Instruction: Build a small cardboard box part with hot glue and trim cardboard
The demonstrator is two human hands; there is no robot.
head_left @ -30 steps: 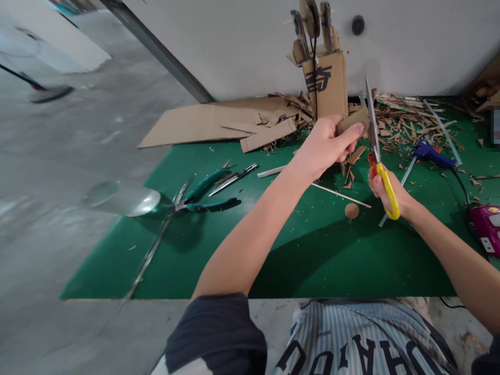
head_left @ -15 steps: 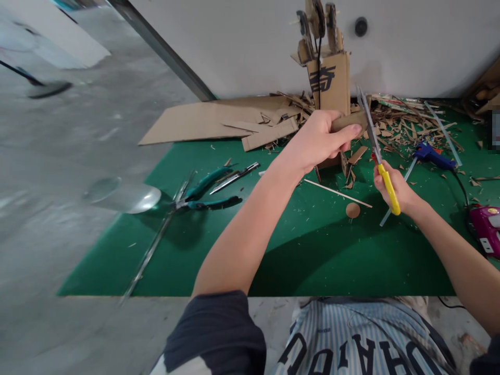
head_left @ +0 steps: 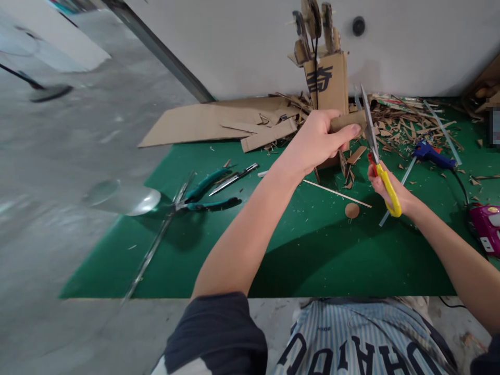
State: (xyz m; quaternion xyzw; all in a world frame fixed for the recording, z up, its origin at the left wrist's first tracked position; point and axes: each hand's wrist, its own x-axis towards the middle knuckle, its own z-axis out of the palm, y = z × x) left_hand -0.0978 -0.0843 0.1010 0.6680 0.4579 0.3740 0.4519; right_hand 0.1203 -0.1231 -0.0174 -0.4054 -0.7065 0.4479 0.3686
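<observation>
My left hand [head_left: 318,139] is closed round a small brown cardboard piece [head_left: 347,121], held up above the green mat [head_left: 219,250]. My right hand [head_left: 385,183] grips yellow-and-red-handled scissors [head_left: 375,151], whose blades point up and straddle the right end of the cardboard piece. Just behind my left hand stands a tall cardboard model [head_left: 326,78] with wheels on top and a black printed character on its side. A small round cardboard disc [head_left: 352,210] lies on the mat below my hands.
Green-handled pliers [head_left: 207,192] and a metal blade [head_left: 233,179] lie left on the mat. Flat cardboard sheets [head_left: 219,122] and scrap piles [head_left: 406,125] line the back. A blue glue gun [head_left: 432,154] and a pink power strip [head_left: 487,227] sit at right. Thin wooden sticks [head_left: 336,194] lie near centre.
The scissor blades shifted slightly against the cardboard piece and my right hand rose a little; my left hand kept its hold and hardly moved.
</observation>
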